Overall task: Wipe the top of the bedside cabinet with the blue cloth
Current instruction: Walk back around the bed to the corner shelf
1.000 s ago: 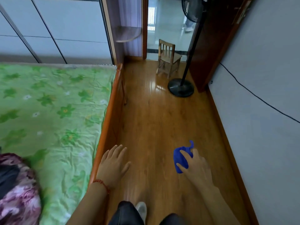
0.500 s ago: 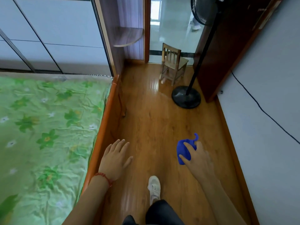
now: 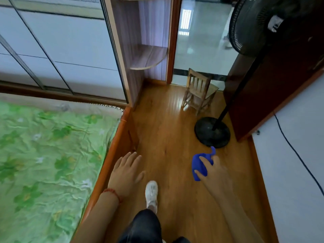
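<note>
A wooden floor [image 3: 168,130] runs ahead of the person between a bed [image 3: 43,163] with a green flowered sheet on the left and a pale wall [image 3: 296,155] on the right. White sliding wardrobe doors [image 3: 57,48] stand beyond the bed, with an open doorway [image 3: 201,37] past them. A black standing fan [image 3: 213,132] rests on its round base near the doorway, and a small wooden chair [image 3: 199,92] sits just behind it. The person's leg in dark trousers and a white shoe [image 3: 151,193] show at the bottom. The left hand [image 3: 127,174] hangs open and empty beside the bed frame, a red bracelet [image 3: 114,193] on its wrist. The right hand [image 3: 214,172] is closed around the bunched blue cloth [image 3: 199,163], held in the air above the floor.
</note>
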A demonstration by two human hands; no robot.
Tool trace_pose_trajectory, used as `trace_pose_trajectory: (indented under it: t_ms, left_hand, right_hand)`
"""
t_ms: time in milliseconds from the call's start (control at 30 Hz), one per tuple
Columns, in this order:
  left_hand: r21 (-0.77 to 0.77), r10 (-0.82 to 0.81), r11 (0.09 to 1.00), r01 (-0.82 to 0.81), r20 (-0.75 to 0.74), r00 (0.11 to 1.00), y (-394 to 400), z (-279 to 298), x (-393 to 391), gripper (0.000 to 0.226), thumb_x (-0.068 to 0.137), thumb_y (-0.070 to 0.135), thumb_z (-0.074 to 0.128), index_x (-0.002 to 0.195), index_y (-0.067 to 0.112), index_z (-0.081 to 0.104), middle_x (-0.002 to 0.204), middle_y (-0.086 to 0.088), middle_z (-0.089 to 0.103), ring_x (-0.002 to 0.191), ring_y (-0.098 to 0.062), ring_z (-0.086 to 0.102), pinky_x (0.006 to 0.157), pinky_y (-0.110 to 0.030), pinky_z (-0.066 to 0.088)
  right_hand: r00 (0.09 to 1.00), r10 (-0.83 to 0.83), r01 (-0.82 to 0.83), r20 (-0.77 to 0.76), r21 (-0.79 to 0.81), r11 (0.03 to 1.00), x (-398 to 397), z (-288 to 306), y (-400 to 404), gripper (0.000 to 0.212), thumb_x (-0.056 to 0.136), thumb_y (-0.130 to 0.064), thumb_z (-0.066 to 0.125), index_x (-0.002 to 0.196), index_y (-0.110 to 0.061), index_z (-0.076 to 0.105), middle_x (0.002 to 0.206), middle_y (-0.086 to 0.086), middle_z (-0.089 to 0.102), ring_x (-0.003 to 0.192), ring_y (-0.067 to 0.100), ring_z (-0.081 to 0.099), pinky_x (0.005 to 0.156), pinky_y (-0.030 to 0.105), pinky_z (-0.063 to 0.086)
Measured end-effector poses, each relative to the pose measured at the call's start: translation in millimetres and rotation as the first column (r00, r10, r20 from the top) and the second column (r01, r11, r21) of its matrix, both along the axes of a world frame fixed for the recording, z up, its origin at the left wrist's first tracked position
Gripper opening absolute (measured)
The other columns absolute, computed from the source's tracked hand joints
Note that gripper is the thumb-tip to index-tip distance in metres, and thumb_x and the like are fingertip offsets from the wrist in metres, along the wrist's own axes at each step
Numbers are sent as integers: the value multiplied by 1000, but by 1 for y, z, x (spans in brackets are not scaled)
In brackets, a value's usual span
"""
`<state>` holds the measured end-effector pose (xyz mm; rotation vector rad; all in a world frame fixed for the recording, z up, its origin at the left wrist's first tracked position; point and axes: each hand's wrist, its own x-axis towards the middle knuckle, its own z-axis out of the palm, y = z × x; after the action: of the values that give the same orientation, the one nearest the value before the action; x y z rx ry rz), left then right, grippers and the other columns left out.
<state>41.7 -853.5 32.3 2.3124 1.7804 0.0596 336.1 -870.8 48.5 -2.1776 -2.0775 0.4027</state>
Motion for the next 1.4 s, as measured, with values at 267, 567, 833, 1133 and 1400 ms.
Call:
trace_pose_trajectory:
  t_ms: [267, 567, 833, 1133, 1400]
  left_hand:
    - [3, -13, 1000, 13, -37, 999, 189, -8, 3, 63, 93, 56, 29, 145, 23, 20, 153, 0, 22, 141, -19, 11, 115, -37, 9]
    - [32, -46, 998, 45, 37, 998, 366, -4, 21, 58, 90, 48, 47, 139, 17, 39, 146, -6, 38, 137, -23, 25, 111, -40, 16]
    - [18, 12, 1000, -12, 42, 999, 495, -21, 60, 57, 91, 46, 46, 138, 17, 39, 146, -7, 38, 137, -24, 26, 111, -42, 19]
    - [26, 227, 973, -229, 55, 972, 605, -7, 95, 58, 90, 45, 49, 139, 17, 37, 147, -7, 36, 137, -23, 25, 111, -39, 16]
    - [16, 366, 930, -367, 42, 929, 682, -6, 75, 57, 86, 41, 58, 133, 12, 47, 140, -12, 46, 132, -29, 35, 108, -45, 27]
  right_hand:
    - [999, -32, 32, 31, -17, 999, 0, -5, 179, 55, 88, -44, 49, 135, -20, 35, 125, 6, 41, 99, 18, 52, 85, 29, 44]
    - [997, -48, 50, 61, -37, 998, 17, 1, 338, 55, 89, -45, 47, 136, -21, 34, 127, 8, 39, 103, 23, 50, 92, 34, 38]
    - [995, 3, 1, 101, -43, 999, 53, -12, 489, 52, 88, -46, 46, 134, -23, 34, 123, 5, 41, 99, 21, 50, 86, 32, 40]
    - [975, 198, -189, 101, -88, 978, 90, -3, 657, 51, 90, -44, 46, 135, -22, 33, 131, 8, 38, 107, 24, 48, 92, 35, 39]
    - [927, 364, -356, 90, -91, 930, 54, -14, 774, 52, 88, -46, 47, 133, -24, 35, 134, 9, 38, 110, 21, 49, 94, 36, 40]
